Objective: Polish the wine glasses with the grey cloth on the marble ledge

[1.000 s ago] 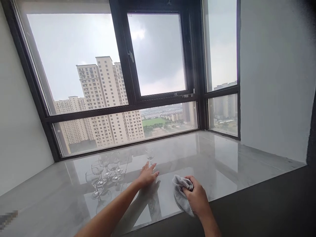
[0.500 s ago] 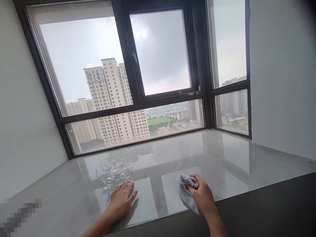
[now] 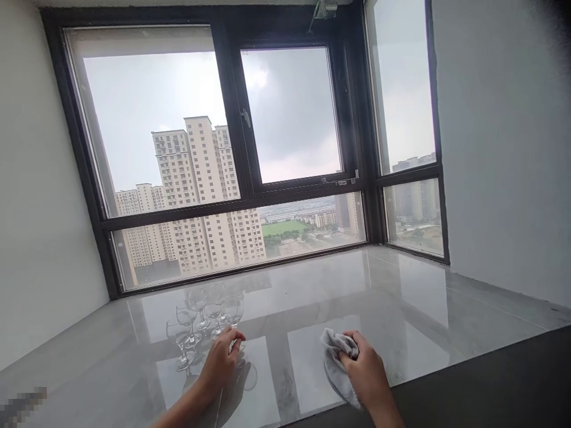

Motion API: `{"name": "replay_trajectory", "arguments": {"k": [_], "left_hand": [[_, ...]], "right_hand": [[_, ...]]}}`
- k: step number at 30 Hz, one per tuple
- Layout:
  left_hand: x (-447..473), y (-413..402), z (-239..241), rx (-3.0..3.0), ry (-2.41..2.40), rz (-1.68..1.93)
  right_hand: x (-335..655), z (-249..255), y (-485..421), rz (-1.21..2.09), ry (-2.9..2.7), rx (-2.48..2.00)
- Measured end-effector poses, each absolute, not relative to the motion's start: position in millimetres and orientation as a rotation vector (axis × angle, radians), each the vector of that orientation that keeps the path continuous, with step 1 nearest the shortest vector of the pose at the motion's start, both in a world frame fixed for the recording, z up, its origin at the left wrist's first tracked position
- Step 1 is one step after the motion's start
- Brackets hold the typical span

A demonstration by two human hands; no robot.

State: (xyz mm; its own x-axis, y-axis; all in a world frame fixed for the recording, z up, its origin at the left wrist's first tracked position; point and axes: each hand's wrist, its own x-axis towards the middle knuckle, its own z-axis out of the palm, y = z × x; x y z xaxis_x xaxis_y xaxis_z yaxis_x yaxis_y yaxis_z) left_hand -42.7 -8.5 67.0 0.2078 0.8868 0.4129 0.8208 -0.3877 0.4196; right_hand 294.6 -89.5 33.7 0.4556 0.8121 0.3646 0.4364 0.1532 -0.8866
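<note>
My left hand (image 3: 222, 360) rests on the glossy marble sill (image 3: 401, 297) with its fingers curled round the foot and stem of a clear wine glass (image 3: 234, 311). That glass stands at the right of a cluster of several clear wine glasses (image 3: 191, 324). My right hand (image 3: 364, 371) is closed on a crumpled grey cloth (image 3: 334, 356) that lies on the sill near its front edge.
A large black-framed window (image 3: 232, 154) runs along the back of the sill, with tall buildings outside. White walls close both sides. A dark surface (image 3: 491, 386) borders the sill at the front right.
My left hand drew the single glass from the middle of the sill leftward to the cluster of glasses. The right hand stayed on the cloth.
</note>
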Motion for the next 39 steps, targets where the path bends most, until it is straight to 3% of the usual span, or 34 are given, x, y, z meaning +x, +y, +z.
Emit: {"name": "replay_trajectory", "arguments": {"k": [7,12,19,26,33,39], "left_hand": [[47.4,14.6,58.1,2.385,1.185,1.112],[54.1,12.2,44.3,2.32,1.039,1.291],[40.7,11.1,47.3,2.35,1.115,1.09],[48.1,-1.5,51.6,2.514,1.133,0.926],[47.9,-12.7,53.2,2.755,0.862,0.926],[48.3,-14.2,52.1,2.566,0.914,1.122]], "right_hand": [[290.1,32.6,-86.1,0.313,-1.144,-1.468],[255.1,33.8,-74.3,0.072,-1.116,-1.274],[196.3,33.9,-65.9,-0.149,-1.209,-1.069],[219.8,42.5,-79.0,-0.251,-1.145,-1.073],[244.2,44.0,-83.6,0.037,-0.938,-1.174],[262.1,42.8,-82.5,0.376,-0.732,-1.261]]}}
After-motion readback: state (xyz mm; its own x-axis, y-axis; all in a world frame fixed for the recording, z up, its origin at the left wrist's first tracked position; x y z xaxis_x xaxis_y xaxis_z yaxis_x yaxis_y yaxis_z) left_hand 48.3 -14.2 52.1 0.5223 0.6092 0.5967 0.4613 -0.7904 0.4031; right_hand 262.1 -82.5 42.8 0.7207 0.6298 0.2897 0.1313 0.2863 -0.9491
